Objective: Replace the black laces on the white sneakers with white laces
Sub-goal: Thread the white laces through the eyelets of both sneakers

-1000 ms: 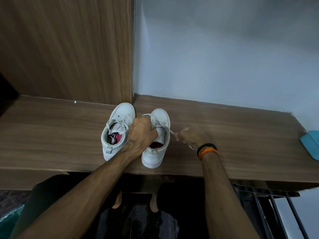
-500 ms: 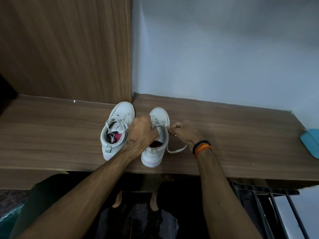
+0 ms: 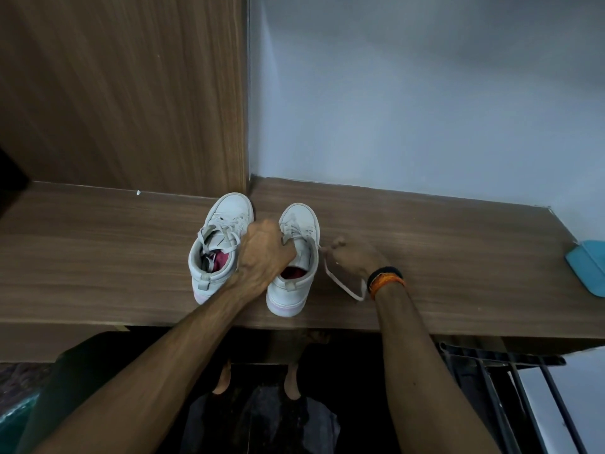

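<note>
The left hand point(image 3: 263, 253) covers the inner side of the right sneaker point(image 3: 294, 260), so its fingertips are hidden; its fingers curl over the collar and tongue edge, gripping the shoe. The right hand point(image 3: 355, 257) is blurred, and its fingers are hard to separate, but they close in a pinch on the white lace point(image 3: 340, 283) just beside the shoe's outer side. From that pinch the lace runs in a loose strand across the desk point(image 3: 458, 263) toward the wrist, ending near an orange and black wristband point(image 3: 386, 280). Whether the lace passes through the top eyelet cannot be made out.

Both sneakers stand upright on the wooden desk, toes toward the wall point(image 3: 425, 109), heels near the front edge. The left sneaker point(image 3: 221, 244) is just beside its pair, its toe close to a wooden panel point(image 3: 124, 93), with pale laces crossed over the tongue and loose ends falling into the reddish opening. The right sneaker shows pale lacing over its toe half and a red insole.

A blue object point(image 3: 587, 270) is cut off at the right edge. Bare feet point(image 3: 293, 381) are dimly visible below the desk.
</note>
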